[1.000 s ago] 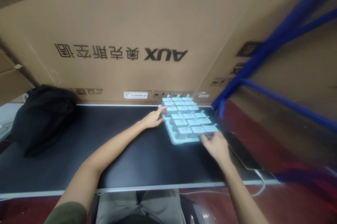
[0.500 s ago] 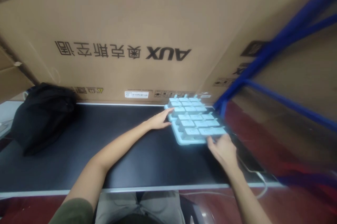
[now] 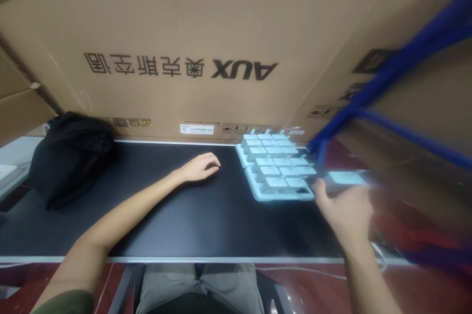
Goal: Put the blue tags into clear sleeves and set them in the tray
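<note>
A light blue tray [image 3: 258, 191] with rows of light blue mould pieces stands at the back right of the black table [image 3: 206, 220]. My right hand [image 3: 344, 208] is lifted just right of the tray, closed on one light blue piece [image 3: 344, 177] that sticks out to the right and is blurred by motion. My left hand [image 3: 201, 166] rests on the table a short way left of the tray, fingers loosely curled, holding nothing.
A big brown cardboard box [image 3: 184, 48] printed AUX stands along the back of the table. A black bag [image 3: 70, 157] lies at the back left. Blue metal bars [image 3: 387, 73] rise on the right, and a white cable [image 3: 295, 270] hangs at the front edge.
My right hand has pulled one light blue piece out of the tray and moved it right. My left hand has let go of the tray's left edge and drawn back left.
</note>
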A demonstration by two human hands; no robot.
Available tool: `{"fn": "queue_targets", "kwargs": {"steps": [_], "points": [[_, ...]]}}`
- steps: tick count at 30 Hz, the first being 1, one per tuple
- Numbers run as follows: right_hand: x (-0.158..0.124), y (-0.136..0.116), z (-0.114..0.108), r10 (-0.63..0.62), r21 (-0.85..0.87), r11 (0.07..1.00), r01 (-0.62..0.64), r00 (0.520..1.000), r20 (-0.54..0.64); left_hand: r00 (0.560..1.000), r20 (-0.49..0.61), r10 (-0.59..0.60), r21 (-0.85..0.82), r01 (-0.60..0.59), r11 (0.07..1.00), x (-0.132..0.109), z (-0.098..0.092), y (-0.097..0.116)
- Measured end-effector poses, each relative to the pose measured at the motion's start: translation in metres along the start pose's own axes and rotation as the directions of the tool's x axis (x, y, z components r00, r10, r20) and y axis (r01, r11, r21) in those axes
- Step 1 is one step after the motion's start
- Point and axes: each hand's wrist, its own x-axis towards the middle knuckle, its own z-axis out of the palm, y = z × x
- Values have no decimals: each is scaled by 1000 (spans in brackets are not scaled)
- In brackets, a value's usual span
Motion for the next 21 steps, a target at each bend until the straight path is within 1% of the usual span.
{"fn": "queue_targets", "kwargs": {"steps": [1,3,4,5,7,8,9,11,12,14,17,19,21], "points": [[-2,-11,-5,-42,6,999,42,999,-26,999,-24,-34,-21,34,999,-6,-7,2],[-10,-41,-12,-169,28,985,170,985,-34,990,-83,-113,-68,107,992,-16,-18,5],[-16,-59,-13,-250,42,967,250,968,-10,982,-112,-152,-94,142,985,-20,-22,6],[-24,-80,-12,-348,57,936,346,937,31,972,-139,-189,-122,173,977,-24,-25,6],[-39,-124,-3,-508,72,861,503,848,149,949,-175,-263,-178,232,956,-32,-30,2],[-47,-145,3,-567,87,821,564,789,237,934,-192,-300,-196,263,944,-36,-31,-3],[-53,-164,11,-615,95,776,623,716,330,918,-212,-335,-195,296,935,-40,-32,-8],[-63,-197,27,-646,51,696,717,593,481,889,-263,-375,-111,359,927,-49,-33,-21],[-66,-208,34,-647,31,659,752,545,534,879,-288,-380,-48,383,922,-54,-33,-27],[-69,-224,45,-646,17,603,798,476,597,871,-314,-378,50,413,909,-62,-32,-38],[-66,-232,51,-654,54,563,825,404,639,885,-291,-364,125,412,903,-69,-31,-46],[-61,-235,50,-655,69,552,831,380,653,916,-238,-322,231,375,898,-69,-29,-47],[-57,-238,49,-658,67,545,836,377,652,942,-174,-286,328,329,885,-68,-28,-47]]}}
